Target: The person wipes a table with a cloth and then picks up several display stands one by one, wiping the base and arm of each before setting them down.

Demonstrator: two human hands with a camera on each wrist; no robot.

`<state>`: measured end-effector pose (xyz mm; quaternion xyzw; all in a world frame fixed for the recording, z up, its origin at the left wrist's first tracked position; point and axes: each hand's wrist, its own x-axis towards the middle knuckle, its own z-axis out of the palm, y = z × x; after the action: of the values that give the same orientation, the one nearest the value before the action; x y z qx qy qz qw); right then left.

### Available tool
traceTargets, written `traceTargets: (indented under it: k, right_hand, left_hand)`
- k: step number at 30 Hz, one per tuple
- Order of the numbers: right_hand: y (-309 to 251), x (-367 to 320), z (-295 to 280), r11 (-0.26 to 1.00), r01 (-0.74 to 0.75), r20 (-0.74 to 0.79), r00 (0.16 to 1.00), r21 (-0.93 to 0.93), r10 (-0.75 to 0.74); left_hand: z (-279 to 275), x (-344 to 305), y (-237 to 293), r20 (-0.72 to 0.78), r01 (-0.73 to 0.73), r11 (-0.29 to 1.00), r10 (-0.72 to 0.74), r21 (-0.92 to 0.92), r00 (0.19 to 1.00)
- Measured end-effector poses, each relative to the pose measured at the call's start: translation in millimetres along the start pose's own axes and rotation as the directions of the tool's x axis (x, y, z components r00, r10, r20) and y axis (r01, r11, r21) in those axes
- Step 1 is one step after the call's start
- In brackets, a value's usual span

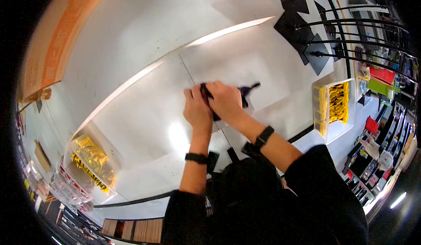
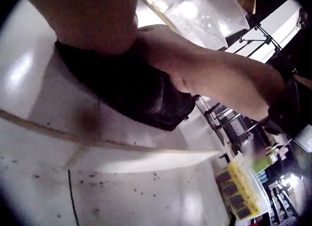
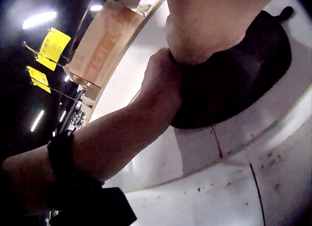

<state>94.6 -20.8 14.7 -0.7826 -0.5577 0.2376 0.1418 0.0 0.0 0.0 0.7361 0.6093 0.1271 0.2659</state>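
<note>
Both hands hold a black, soft-looking item (image 1: 245,91) low over the white table, at the middle of the head view. A dark purple patch and a thin black end stick out on its right. My left hand (image 1: 198,110) grips its left end, fingers curled. Right beside it, my right hand (image 1: 226,99) has its fingers bent over the top. In the left wrist view the item (image 2: 126,92) looks like a long dark flap under both hands. From the right wrist it is a broad rounded shape (image 3: 234,84) with a small knob at one corner. Palms and fingertips are mostly hidden.
Clear bins of yellow-packed goods stand at the right (image 1: 322,109) and left (image 1: 94,155). Black base plates (image 1: 298,30) with long thin rods are at the upper right. A cardboard box (image 1: 57,43) sits far left. A pale raised strip (image 1: 131,80) curves across the table beyond the hands.
</note>
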Motion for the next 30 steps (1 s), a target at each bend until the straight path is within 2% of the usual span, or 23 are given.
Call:
traceTargets:
  k: [3, 5, 9, 11, 13, 15, 17, 18, 19, 20, 21, 23, 24, 25, 27, 28, 29, 30]
  right_hand:
    - [-11, 24, -3, 0.996, 0.084, 0.027, 0.996, 0.017, -0.085]
    - [-13, 61, -11, 0.996, 0.091, -0.103, 0.990, -0.025, -0.093]
    - [-14, 57, -2, 0.998, 0.023, -0.188, 0.982, -0.057, -0.034]
    - [-9, 23, 1, 0.999, 0.043, -0.128, 0.991, 0.019, -0.040]
    - [-13, -6, 4, 0.996, 0.071, -0.025, 0.997, -0.050, -0.072]
    - [-17, -11, 7, 0.996, 0.088, -0.042, 0.995, -0.033, -0.089]
    - [-15, -5, -1, 0.997, 0.075, -0.066, 0.995, -0.018, -0.076]
    - [-17, -1, -2, 0.998, 0.057, -0.169, 0.984, 0.028, -0.052]
    - [-16, 4, -4, 0.998, 0.055, -0.172, 0.984, 0.030, -0.049]
    - [-15, 10, -6, 0.995, 0.079, -0.224, 0.973, 0.068, -0.062]
    - [-15, 16, -11, 0.989, 0.104, -0.273, 0.959, 0.101, -0.073]
    - [-14, 28, -19, 0.990, 0.091, -0.224, 0.972, 0.104, -0.066]
    - [-11, 33, -14, 0.991, 0.106, -0.206, 0.975, 0.083, -0.087]
    - [-8, 38, -10, 0.990, 0.124, -0.194, 0.975, 0.060, -0.111]
    - [-6, 41, -10, 0.989, 0.129, -0.181, 0.977, 0.078, -0.113]
    - [-6, 38, -12, 0.989, 0.134, -0.177, 0.977, 0.057, -0.122]
    - [-7, 36, -14, 0.989, 0.140, -0.172, 0.976, 0.037, -0.132]
    - [-9, 34, -13, 0.989, 0.139, -0.168, 0.977, 0.039, -0.131]
  left_hand:
    - [-9, 23, -11, -0.012, -0.066, 0.996, 0.067, 0.060, 0.998]
    - [-12, 63, 8, -0.111, -0.089, 0.994, 0.096, 0.065, 0.989]
    - [-19, 59, 10, -0.110, 0.018, 0.999, -0.013, 0.050, 0.994]
    - [-21, 37, -8, -0.317, -0.084, 0.995, 0.062, -0.057, 0.946]
    - [-35, 17, -14, -0.256, -0.065, 0.997, 0.050, -0.050, 0.965]
    - [-47, 7, -16, -0.017, 0.009, 1.000, -0.009, 0.005, 1.000]
    - [-48, 14, -16, -0.002, -0.030, 0.999, 0.030, 0.031, 1.000]
    - [-48, 19, -17, -0.041, -0.090, 0.995, 0.088, -0.049, 0.995]
    - [-49, 25, -16, -0.082, -0.157, 0.979, 0.147, -0.131, 0.986]
    - [-50, 29, -15, -0.093, -0.120, 0.962, 0.100, -0.245, 0.991]
    - [-53, 35, -13, -0.091, -0.120, 0.962, 0.101, -0.246, 0.991]
    - [-57, 47, -14, -0.067, -0.150, 0.935, 0.135, -0.322, 0.989]
    - [-58, 51, -16, -0.012, -0.156, 0.964, 0.157, -0.215, 0.988]
    - [-57, 49, -16, -0.015, -0.150, 0.965, 0.151, -0.214, 0.988]
    - [-55, 50, -16, 0.018, -0.241, 0.969, 0.240, 0.053, 0.971]
    - [-55, 49, -17, 0.044, -0.219, 0.969, 0.215, 0.112, 0.976]
    - [-56, 46, -18, 0.043, -0.216, 0.970, 0.213, 0.111, 0.976]
    - [-57, 43, -17, 0.003, -0.278, 0.934, 0.285, 0.226, 0.959]
